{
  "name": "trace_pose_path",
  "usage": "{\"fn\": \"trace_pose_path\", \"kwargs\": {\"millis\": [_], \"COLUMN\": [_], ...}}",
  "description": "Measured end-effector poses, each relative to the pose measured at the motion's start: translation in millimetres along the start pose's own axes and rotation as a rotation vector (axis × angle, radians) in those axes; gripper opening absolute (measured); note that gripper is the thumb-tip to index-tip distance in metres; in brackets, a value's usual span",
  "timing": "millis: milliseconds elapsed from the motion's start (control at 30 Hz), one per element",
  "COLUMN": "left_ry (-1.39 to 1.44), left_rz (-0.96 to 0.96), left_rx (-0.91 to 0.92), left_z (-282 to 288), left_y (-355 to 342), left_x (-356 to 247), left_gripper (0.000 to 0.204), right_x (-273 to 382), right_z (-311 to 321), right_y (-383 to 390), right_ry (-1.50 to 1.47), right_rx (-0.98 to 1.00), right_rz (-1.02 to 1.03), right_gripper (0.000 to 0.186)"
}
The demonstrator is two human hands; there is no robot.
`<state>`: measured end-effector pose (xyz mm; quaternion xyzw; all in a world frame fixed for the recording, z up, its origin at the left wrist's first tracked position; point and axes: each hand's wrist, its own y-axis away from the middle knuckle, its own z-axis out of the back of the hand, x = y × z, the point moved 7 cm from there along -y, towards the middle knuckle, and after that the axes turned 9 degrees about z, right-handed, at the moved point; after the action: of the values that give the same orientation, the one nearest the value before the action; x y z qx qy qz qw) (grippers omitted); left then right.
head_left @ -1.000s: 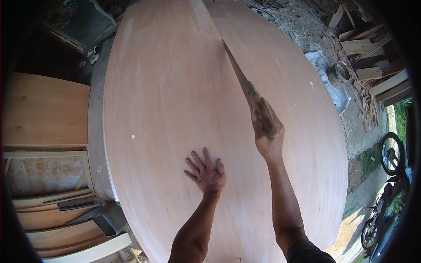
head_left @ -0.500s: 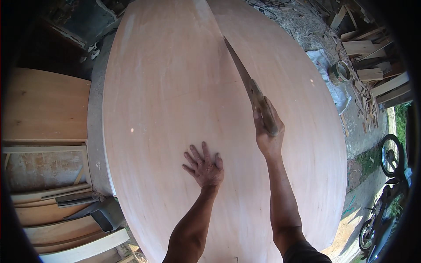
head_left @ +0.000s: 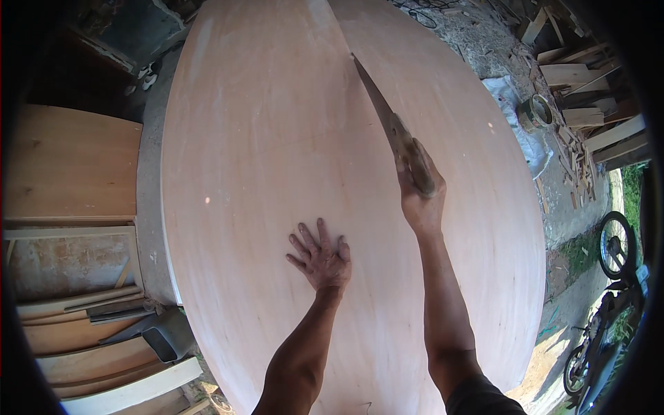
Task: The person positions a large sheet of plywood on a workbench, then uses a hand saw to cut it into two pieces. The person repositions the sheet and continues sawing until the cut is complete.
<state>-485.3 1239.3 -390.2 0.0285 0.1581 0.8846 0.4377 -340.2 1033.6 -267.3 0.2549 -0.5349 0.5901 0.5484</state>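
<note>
Pale pink plywood sheet [head_left: 277, 173], matt, smooth, faintly chalky. Dull grey metal saw [head_left: 387, 117] with worn wooden handle. Rough concrete floor [head_left: 505, 62], sawdust-strewn.

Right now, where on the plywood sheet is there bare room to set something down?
Bare plywood sheet left of the saw and beyond the flat left hand; also right of the right hand. Crowded: wood scraps on the ground, far right.

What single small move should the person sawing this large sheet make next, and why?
Probably push the handsaw forward along the cut line: the right hand grips its handle, the blade tip sits at the end of the cut, and the left hand lies flat, bracing the plywood sheet.
</note>
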Motion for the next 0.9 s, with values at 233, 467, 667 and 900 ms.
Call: {"fn": "trace_pose_path", "kwargs": {"millis": [233,467,667,900], "left_ry": [0.011,0.020,0.011,-0.005], "left_rz": [-0.019,-0.008,-0.028,0.026], "left_rx": [-0.020,-0.038,-0.001,-0.019], "left_z": [2.9,1.7,1.5,3.1], "left_y": [-6.2,-4.9,-2.6,-6.3], "left_x": [-10.4,-3.8,-18.1,2.3], "left_gripper": [0.071,0.071,0.071,0.070], "right_x": [-14.1,2.8,-24.3,9.6], "right_z": [-7.3,3.3,-8.9,30.1], "right_y": [-26.9,6.3,-41.5,63.5], "right_ry": [0.003,0.043,-0.015,-0.045], "right_rx": [0.007,-0.007,0.014,0.022], "right_rz": [0.000,0.012,-0.025,-0.102], "right_gripper": [0.043,0.043,0.045,0.045]}}
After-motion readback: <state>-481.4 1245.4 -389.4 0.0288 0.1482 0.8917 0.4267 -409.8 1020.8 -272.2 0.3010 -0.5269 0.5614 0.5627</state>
